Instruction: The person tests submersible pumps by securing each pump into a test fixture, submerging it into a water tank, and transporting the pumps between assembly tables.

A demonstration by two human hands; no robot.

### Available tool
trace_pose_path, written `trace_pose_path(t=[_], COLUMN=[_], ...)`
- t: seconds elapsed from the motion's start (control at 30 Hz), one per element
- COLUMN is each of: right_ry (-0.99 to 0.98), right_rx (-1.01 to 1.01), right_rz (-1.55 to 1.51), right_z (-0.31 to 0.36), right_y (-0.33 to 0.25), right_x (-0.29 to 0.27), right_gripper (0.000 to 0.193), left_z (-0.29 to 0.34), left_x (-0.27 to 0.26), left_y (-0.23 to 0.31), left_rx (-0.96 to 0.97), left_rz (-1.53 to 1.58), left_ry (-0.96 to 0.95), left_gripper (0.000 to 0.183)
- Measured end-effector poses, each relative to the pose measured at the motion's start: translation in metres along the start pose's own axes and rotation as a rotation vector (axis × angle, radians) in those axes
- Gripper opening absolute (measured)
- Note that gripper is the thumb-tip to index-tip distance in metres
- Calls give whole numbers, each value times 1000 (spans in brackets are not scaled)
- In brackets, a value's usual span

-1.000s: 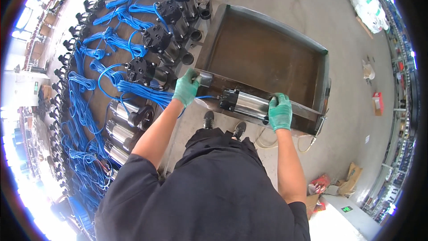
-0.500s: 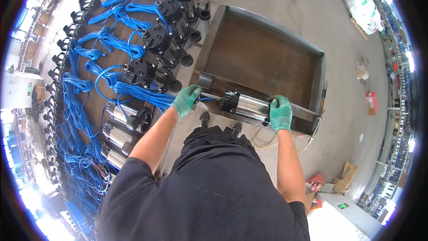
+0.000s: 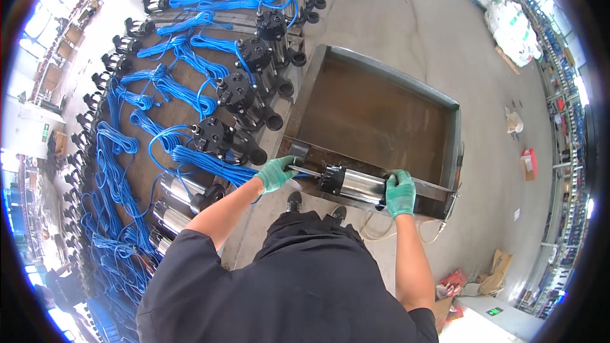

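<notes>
A silver cylindrical pump [image 3: 361, 187] with a black fitting at its left end lies sideways on the near ledge of a metal tank [image 3: 389, 73]. My right hand [image 3: 400, 193], in a green glove, wraps round its right end. My left hand [image 3: 276, 174], gloved alike, is closed round the outer end of a thin metal rod [image 3: 306, 171]. The rod reaches to the black fitting; whether it is a tool or part of the pump I cannot tell. Just beyond my left fingers stands a short dark metal piece [image 3: 299, 148] on the ledge.
On my left, a wooden surface [image 3: 166, 57] carries upright black-and-silver pumps [image 3: 241, 96] and bundles of blue cable [image 3: 213, 164]. More pumps lie on their sides near my left forearm. A pale hose [image 3: 379, 236] hangs below the ledge. Boxes [image 3: 528, 164] stand on the floor at right.
The whole view has shifted, so tank, pump and hands sit lower in the picture. My left hand has turned slightly on the rod; my right hand keeps its hold on the pump.
</notes>
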State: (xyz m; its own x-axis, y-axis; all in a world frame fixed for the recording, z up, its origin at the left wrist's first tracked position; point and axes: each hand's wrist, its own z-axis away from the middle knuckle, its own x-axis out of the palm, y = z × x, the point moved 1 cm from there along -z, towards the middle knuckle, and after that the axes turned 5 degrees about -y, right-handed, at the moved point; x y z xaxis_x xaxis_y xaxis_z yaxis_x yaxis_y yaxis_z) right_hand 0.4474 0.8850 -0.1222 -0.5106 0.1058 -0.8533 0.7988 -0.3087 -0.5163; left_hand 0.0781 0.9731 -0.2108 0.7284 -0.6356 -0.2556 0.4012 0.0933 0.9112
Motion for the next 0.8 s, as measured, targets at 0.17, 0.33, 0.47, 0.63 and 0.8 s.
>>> trace_pose_path(t=[0.17, 0.33, 0.47, 0.63, 0.8], right_ry=[18, 44, 26, 42, 38], right_rx=[-19, -49, -35, -39, -49], right_rz=[17, -6, 10, 14, 2], right_z=[-5, -8, -9, -4, -4], right_y=[3, -1, 0, 4, 0], right_x=[4, -1, 3, 4, 1], right_gripper=[16, 16, 16, 17, 17], left_z=[1, 3, -8, 3, 5], left_x=[-7, -25, -30, -4, -8], left_y=[2, 35, 41, 35, 14], left_rx=[-235, -103, -161, -211, -124], left_rz=[600, 408, -404, 69, 708], left_ry=[-152, -232, -331, -86, -214], left_gripper=[52, 51, 42, 40, 51])
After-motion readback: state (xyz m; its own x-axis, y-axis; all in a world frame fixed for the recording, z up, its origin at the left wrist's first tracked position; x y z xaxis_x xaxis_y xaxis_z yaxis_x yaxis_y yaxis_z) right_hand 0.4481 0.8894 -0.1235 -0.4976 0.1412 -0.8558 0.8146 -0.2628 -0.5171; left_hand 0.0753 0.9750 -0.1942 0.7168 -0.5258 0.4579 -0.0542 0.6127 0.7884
